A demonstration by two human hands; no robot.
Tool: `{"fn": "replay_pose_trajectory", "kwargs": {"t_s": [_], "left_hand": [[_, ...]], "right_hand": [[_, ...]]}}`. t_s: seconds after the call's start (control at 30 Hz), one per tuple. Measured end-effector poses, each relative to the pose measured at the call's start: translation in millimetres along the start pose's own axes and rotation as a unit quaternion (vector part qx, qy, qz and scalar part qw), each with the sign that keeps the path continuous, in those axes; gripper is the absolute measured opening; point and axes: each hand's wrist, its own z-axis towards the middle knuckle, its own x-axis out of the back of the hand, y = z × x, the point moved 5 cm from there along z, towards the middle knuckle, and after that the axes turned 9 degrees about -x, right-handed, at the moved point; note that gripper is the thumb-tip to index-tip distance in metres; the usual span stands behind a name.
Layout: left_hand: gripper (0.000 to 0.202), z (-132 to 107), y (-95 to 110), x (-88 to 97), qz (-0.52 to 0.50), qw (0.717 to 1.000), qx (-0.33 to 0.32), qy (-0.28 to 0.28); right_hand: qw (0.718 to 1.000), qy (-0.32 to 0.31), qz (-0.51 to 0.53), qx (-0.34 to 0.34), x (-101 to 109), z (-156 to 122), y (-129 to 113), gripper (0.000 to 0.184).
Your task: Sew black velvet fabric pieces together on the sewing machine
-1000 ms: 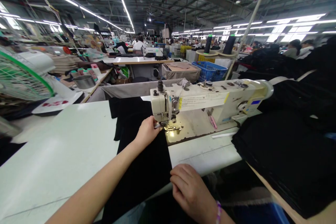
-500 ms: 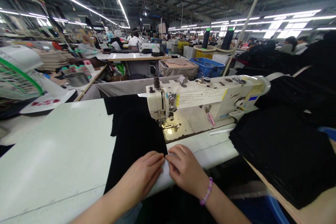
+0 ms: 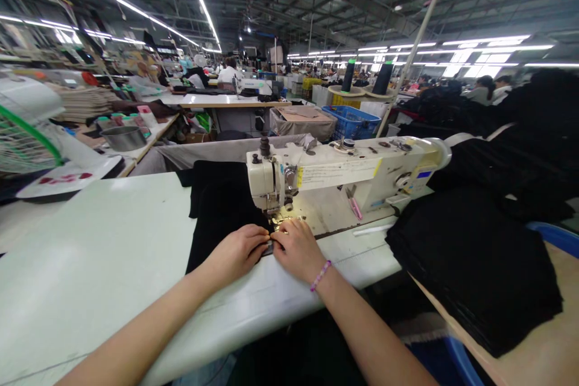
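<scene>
Black fabric [image 3: 226,205] lies flat on the white sewing table, its right edge running under the head of the sewing machine [image 3: 266,184]. My left hand [image 3: 239,250] rests on the fabric's near right corner, fingertips pinching the edge. Right beside it, fingertips almost touching, my right hand [image 3: 296,247] is closed on the same edge, just in front of the needle area. A beaded bracelet [image 3: 320,275] circles my right wrist. The fingers partly cover the metal needle plate [image 3: 289,217] and the fabric edge.
Pink-handled thread snips [image 3: 354,205] lie on the machine bed. A stack of black fabric pieces [image 3: 470,265] sits to the right. At the left stands a fan [image 3: 29,126], with a metal bowl [image 3: 123,137] behind it. A blue basket [image 3: 355,122] is beyond the machine.
Both hands have moved forward and slightly left, carrying the fabric's near edge from the table front up to the machine's needle area. The camera view has shifted slightly.
</scene>
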Motion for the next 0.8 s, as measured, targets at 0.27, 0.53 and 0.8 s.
{"fn": "replay_pose_trajectory", "kwargs": {"t_s": [0.27,0.53,0.8], "left_hand": [[0.03,10.3,-23.5,4.1,0.023,0.999,0.025,-0.018],[0.043,-4.7,-40.4,-4.7,0.085,0.98,0.18,-0.002],[0.055,-33.9,-75.6,12.6,0.109,0.962,0.247,-0.037]], "right_hand": [[0.981,0.137,0.037,-0.135,71.5,-35.5,47.5,0.026],[0.878,0.061,-0.199,-0.431,160.0,-138.4,229.7,0.032],[0.854,0.045,-0.074,-0.513,168.1,-148.0,245.8,0.021]]}}
